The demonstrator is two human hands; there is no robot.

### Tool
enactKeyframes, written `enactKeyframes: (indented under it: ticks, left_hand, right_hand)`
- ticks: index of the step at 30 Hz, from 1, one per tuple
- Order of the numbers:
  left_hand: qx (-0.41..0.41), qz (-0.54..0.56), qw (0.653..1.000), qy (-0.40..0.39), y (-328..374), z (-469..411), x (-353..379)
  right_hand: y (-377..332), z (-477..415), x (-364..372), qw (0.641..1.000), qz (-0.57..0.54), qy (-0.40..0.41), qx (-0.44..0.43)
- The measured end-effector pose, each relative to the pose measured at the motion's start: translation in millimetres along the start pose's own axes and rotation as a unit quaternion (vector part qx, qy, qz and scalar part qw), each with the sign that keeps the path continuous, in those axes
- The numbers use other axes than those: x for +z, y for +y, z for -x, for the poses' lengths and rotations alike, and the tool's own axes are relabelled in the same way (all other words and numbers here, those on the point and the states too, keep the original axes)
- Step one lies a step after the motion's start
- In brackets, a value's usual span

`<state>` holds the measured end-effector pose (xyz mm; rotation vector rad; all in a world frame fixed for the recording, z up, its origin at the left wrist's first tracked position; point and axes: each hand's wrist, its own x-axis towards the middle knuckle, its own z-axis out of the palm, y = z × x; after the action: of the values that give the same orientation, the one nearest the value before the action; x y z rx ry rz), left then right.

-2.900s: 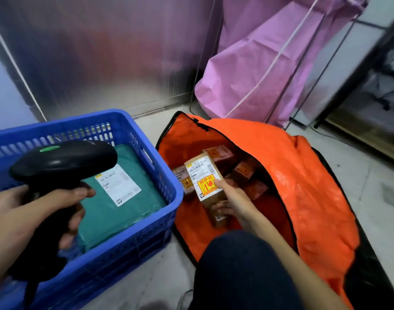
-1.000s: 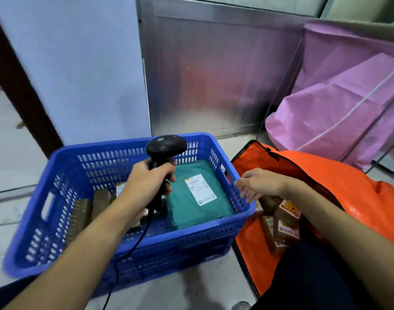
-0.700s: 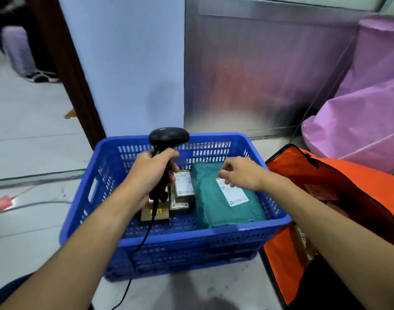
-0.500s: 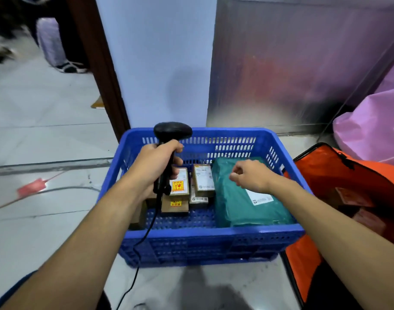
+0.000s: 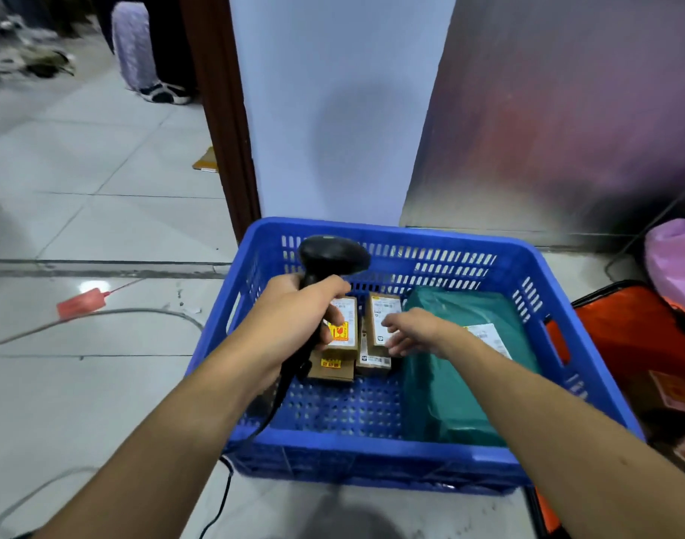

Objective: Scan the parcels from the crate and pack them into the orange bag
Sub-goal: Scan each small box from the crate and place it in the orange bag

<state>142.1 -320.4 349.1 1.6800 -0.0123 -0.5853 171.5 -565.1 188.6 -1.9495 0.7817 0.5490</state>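
A blue plastic crate (image 5: 430, 462) stands on the floor in front of me. Inside lie several small brown cardboard parcels (image 5: 380, 313) with white labels and a large green mailer bag (image 5: 449, 390) on the right. My left hand (image 5: 294, 320) grips a black corded barcode scanner (image 5: 329, 256) over the crate's left half. My right hand (image 5: 414, 330) reaches into the crate with fingers spread, at the small brown parcels, holding nothing. The orange bag (image 5: 620, 332) lies open at the right edge, with parcels inside it.
A pink sack (image 5: 679, 254) sits at the far right by a metal wall panel. A grey cable (image 5: 99, 317) and a red tag (image 5: 82, 303) lie on the tiled floor to the left. Someone's shoe (image 5: 164, 93) shows beyond the brown door frame.
My right hand left a parcel in the orange bag, crossed over the green mailer and reached the small brown parcels. My view swung left from bag to crate. The scanner stayed in my left hand.
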Motion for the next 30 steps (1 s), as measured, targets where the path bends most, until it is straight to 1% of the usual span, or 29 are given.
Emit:
enactKeyframes:
  ticks: [1, 3, 6, 9, 12, 15, 19, 23, 26, 28, 30]
  left_hand:
    - [0.002, -0.008, 1.0, -0.007, 0.8, 1.2, 0.8]
    - [0.005, -0.013, 1.0, -0.018, 2.4, 1.9, 2.8]
    - [0.006, -0.011, 1.0, -0.023, 1.2, 0.5, 10.1]
    - [-0.001, -0.037, 0.999, -0.022, -1.5, -2.9, 22.1]
    - [-0.004, -0.031, 0.999, -0.034, -0.7, -5.7, 29.9]
    - [-0.014, -0.03, 0.999, -0.042, 0.5, -9.5, 30.7]
    - [-0.024, -0.02, 0.999, -0.041, 2.3, -12.1, 29.6]
    - [-0.023, -0.009, 0.999, -0.042, 4.4, -14.4, 32.5]
    - [-0.022, -0.006, 0.999, -0.04, 5.6, -15.6, 33.3]
    - [-0.021, -0.006, 0.999, -0.037, 6.5, -16.0, 32.6]
    - [-0.019, -0.005, 0.999, -0.035, 7.7, -15.6, 31.5]
  right_hand:
    - [-2.0, -8.8, 1.2, 0.999, -0.038, 0.014, 0.013]
    - [-1.4, -29.6, 7.1, 0.996, -0.08, 0.021, 0.038]
    - [11.3, -58.0, 27.8, 0.988, -0.133, 0.005, 0.075]
    - [27.8, -76.2, 45.3, 0.976, -0.192, -0.01, 0.104]
    - [43.5, -88.5, 51.7, 0.953, -0.273, 0.003, 0.133]
    - [50.6, -100.8, 52.0, 0.924, -0.35, 0.039, 0.15]
    - [53.7, -114.5, 55.6, 0.908, -0.386, 0.063, 0.153]
    - [64.7, -128.3, 59.2, 0.897, -0.406, 0.06, 0.165]
    - [65.5, -132.7, 60.7, 0.889, -0.429, 0.055, 0.152]
    - [62.5, -134.0, 63.6, 0.886, -0.436, 0.054, 0.15]
    - [69.9, -149.0, 63.9, 0.898, -0.416, 0.046, 0.139]
